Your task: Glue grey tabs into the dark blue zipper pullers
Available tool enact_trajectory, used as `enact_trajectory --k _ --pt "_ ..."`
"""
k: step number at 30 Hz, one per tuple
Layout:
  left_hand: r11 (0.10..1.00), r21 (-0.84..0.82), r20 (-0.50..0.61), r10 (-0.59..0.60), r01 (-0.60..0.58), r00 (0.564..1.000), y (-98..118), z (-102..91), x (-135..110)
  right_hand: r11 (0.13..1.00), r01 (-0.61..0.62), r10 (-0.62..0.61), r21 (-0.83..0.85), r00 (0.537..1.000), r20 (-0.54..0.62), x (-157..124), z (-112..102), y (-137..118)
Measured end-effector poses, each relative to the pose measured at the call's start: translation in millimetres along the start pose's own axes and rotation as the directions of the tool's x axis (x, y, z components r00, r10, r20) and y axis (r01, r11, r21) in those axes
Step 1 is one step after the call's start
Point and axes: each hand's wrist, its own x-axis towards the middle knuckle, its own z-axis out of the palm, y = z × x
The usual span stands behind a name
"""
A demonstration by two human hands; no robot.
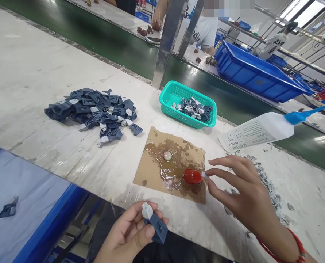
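Observation:
My left hand [129, 230] is closed around a dark blue-grey plastic part [158, 228], which has a light grey piece at its upper end. Between the thumb and fingers of my right hand [247, 190] is a small light grey piece [204, 174], right beside a red cap [192, 176]. The cap sits on a piece of brown cardboard [146, 171] wet with clear liquid. A small round disc [167, 156] lies in the wet patch. Behind my right hand, a white glue bottle [258, 131] with a blue nozzle lies tilted.
A pile of similar blue-grey parts [93, 109] lies on the table [69, 153], left of a green basket [188, 118] of small pieces. Grey fragments [271, 186] are scattered at right. A metal post [167, 44] and a blue crate [258, 76] stand beyond; other people sit across.

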Motion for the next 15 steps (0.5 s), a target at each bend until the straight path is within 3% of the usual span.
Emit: enact_trajectory --k 3,7,10,15 --pt "1.000 0.014 0.036 -0.004 0.004 0.999 -1.2 1.6 2.6 0.999 -0.033 0.032 -0.016 0.998 -0.054 1.2 -0.8 -1.6" --pt "0.987 0.130 0.074 0.081 -0.090 0.994 -5.2 4.4 9.2 0.998 -0.057 0.058 0.031 0.998 -0.010 -3.2 6.2 0.1" --pt "0.978 0.157 0.109 0.122 -0.138 0.987 -8.3 10.0 15.0 0.991 -0.124 0.126 0.049 0.991 -0.045 -6.5 4.3 -2.5" --pt "0.971 0.122 0.128 0.192 -0.207 0.973 -10.3 23.7 21.6 0.950 -0.225 0.237 0.218 0.971 -0.031 -8.1 -6.7 -24.0"
